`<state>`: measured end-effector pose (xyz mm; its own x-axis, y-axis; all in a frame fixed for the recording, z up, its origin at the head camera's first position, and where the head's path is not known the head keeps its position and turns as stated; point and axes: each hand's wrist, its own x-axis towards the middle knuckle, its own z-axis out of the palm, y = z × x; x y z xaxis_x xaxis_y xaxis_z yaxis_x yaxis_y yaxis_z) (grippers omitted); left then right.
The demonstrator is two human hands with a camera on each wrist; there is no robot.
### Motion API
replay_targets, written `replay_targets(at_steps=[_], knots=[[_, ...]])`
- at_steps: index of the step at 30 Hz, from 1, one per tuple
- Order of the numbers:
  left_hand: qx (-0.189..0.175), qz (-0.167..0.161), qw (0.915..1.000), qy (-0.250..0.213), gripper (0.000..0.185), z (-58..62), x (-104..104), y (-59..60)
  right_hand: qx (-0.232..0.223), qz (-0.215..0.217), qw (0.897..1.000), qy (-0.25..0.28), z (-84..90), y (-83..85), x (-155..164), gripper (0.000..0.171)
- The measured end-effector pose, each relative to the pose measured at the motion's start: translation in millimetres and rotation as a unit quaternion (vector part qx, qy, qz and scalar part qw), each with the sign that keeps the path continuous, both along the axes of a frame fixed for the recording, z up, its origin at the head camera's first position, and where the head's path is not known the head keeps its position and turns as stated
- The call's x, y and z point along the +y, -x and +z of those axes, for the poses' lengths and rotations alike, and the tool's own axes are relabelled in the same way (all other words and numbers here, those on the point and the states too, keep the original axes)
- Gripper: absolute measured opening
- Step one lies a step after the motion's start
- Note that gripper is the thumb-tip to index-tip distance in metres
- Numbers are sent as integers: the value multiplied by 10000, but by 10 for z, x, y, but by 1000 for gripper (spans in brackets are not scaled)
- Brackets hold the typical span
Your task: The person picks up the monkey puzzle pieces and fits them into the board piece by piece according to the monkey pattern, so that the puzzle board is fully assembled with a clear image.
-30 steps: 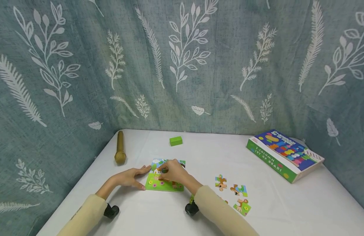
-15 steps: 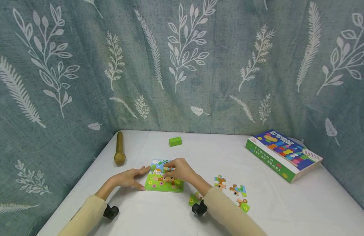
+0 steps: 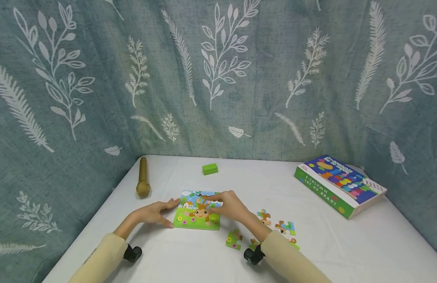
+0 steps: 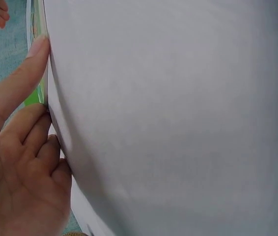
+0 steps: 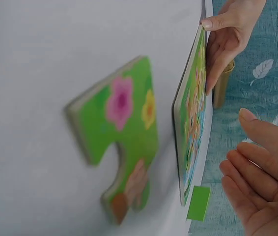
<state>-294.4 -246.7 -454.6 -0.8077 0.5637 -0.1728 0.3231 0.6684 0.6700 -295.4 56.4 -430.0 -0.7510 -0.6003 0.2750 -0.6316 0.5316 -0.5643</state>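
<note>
My left hand (image 3: 153, 214) lay flat with released fingers against the left edge of the square, brightly printed monkey puzzle board (image 3: 197, 215), low and left of centre on the white bench (image 3: 310, 251). My right hand (image 3: 230, 205) hovered over the board's right side, fingers relaxed and grasping nothing. I judged I was between pieces. A loose green jigsaw piece with flowers (image 3: 233, 240) lay just below and right of the board, with others (image 3: 285, 228) further right. The next move, I reckoned, called for lifting one and matching its tab to a gap.
</note>
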Motion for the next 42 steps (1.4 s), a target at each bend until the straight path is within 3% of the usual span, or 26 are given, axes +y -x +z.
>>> replay_targets(at_steps=[15,26,35,42], knots=[[-21,44,10000,-19,90,-24,-12,7,-45,-479,9986,203,139,-183,602,39],[-28,-46,10000,-68,89,31,-7,0,-42,-759,9971,72,83,-282,1054,37],[-8,-36,10000,-23,90,6,-17,31,-412,-486,9978,-206,-15,-303,1427,44],[-63,-53,10000,-53,88,12,-22,33,-240,-739,9950,-620,-61,-297,1554,52]])
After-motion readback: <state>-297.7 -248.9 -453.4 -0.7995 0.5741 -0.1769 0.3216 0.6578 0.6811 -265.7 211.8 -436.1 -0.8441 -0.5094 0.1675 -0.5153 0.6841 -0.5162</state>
